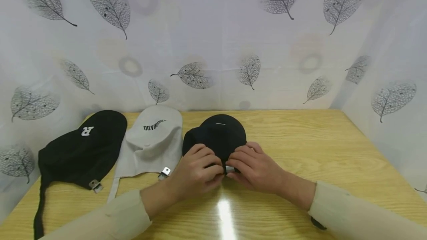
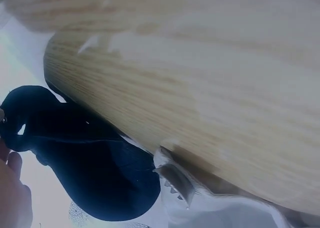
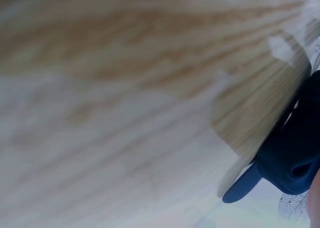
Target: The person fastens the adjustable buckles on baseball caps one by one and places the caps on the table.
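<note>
A dark cap (image 1: 221, 132) with a short white line on it lies at the middle of the table, between both hands. My left hand (image 1: 200, 169) curls its fingers on the cap's near left edge. On the near right side, my right hand (image 1: 257, 167) pinches the edge beside a small light tag or clip (image 1: 229, 169). In the left wrist view the dark cap (image 2: 100, 163) shows at lower left, with part of my left hand (image 2: 15, 198) at the frame's edge. The right wrist view shows the dark cap (image 3: 295, 153) at right and a sliver of my right hand (image 3: 315, 203).
To the left lie a white cap (image 1: 153, 140) with dark lettering and a metal clip (image 1: 164, 173), and a black cap (image 1: 86, 151) with a white letter and another clip (image 1: 96, 186). A leaf-patterned curtain (image 1: 213, 40) hangs behind the wooden table (image 1: 317, 147). A small dark object (image 1: 318, 223) shows under the right sleeve.
</note>
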Available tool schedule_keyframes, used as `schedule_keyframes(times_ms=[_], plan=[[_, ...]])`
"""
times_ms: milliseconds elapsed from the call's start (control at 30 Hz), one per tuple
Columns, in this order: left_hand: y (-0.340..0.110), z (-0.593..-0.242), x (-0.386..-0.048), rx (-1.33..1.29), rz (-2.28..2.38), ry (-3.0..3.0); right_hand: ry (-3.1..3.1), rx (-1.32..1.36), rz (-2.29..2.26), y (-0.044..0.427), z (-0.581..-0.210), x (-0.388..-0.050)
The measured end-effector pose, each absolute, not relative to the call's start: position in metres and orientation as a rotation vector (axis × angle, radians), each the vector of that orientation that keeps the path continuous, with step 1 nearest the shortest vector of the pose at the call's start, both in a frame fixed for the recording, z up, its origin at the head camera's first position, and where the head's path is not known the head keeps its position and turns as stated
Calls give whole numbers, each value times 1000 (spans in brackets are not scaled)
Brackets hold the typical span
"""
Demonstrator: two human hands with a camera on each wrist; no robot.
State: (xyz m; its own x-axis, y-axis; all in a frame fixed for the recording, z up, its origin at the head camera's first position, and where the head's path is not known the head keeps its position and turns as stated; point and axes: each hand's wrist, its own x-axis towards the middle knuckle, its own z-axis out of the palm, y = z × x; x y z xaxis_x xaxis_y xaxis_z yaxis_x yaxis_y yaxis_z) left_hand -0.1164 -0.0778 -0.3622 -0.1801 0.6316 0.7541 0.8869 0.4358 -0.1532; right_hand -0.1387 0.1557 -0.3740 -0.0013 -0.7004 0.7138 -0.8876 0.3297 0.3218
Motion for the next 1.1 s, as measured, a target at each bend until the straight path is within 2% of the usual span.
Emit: schedule_keyframes(times_ms=[1100], plan=[[-76,-363,-117,-1294,-410,-1904,-1781,1430,302,156,-374,-138]])
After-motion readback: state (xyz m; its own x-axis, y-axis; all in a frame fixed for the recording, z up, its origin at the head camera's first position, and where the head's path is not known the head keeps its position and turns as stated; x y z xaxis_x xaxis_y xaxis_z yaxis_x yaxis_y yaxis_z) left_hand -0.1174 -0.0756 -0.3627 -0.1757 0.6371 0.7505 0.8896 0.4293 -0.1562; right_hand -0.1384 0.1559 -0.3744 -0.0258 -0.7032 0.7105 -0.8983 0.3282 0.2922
